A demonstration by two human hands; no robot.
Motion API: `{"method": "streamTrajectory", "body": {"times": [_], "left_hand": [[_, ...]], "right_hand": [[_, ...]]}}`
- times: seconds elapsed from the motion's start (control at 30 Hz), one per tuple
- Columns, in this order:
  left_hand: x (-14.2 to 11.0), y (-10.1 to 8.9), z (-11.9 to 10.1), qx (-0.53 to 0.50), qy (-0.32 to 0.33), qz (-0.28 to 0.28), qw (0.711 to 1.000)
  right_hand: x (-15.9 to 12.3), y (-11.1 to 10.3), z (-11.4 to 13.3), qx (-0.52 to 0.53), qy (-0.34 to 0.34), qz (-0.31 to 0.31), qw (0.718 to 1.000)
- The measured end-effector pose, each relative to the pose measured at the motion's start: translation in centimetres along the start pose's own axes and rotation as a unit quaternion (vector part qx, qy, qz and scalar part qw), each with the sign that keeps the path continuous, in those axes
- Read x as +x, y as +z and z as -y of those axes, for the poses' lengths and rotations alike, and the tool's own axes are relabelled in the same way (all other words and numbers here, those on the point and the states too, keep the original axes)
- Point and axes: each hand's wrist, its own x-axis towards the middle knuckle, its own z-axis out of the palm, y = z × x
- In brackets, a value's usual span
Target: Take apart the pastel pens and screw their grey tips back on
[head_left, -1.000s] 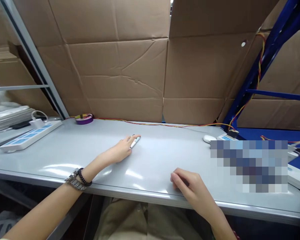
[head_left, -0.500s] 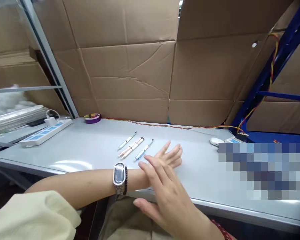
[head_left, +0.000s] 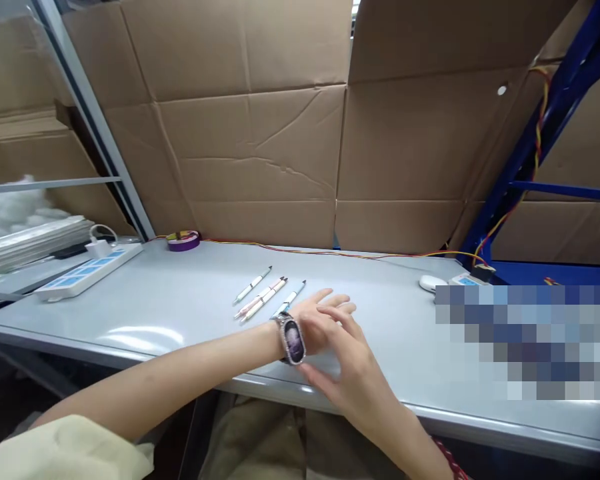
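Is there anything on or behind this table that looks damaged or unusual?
Yes: the cardboard wall behind the table has a crooked crease breaking its flat surface, and a pixelated patch at right hides what lies there. The pens look intact where visible.

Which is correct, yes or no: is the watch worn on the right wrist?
No, the watch is on the left wrist, with the right hand close by.

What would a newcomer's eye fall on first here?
Likely the pale-rimmed watch on the left wrist, near the middle, with the right hand curved close beside it. Four pens lie on the pale table just beyond the left forearm. A blurred patch of squares covers part of the right side.
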Motion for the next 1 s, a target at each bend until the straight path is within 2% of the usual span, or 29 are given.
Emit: {"method": "streamTrajectory", "body": {"times": [0.13,0.27,0.4,0.5,0.73,1.0], "left_hand": [[-0.2,-0.9,2.3,0.048,0.033,0.012,0.998],[-0.7,-0.7,2.4,0.071,0.045,0.017,0.996],[-0.3,-0.4,1.9,0.072,0.084,0.020,0.994],[0.2,-0.5,1.9,0.069,0.100,0.031,0.992],[0.6,-1.3,1.7,0.102,0.085,0.050,0.990],[0.5,-0.6,1.5,0.097,0.083,0.042,0.991]], "right_hand": [[-0.3,-0.3,-0.8,-0.045,-0.011,0.030,0.998],[0.0,0.9,0.2,-0.073,-0.057,0.055,0.994],[-0.4,1.9,1.0,-0.058,-0.092,0.019,0.994],[-1.0,1.6,0.7,-0.025,-0.109,-0.012,0.994],[-1.4,0.7,0.2,0.033,-0.074,-0.048,0.996],[-1.2,0.9,0.3,0.049,-0.064,-0.057,0.995]]}}
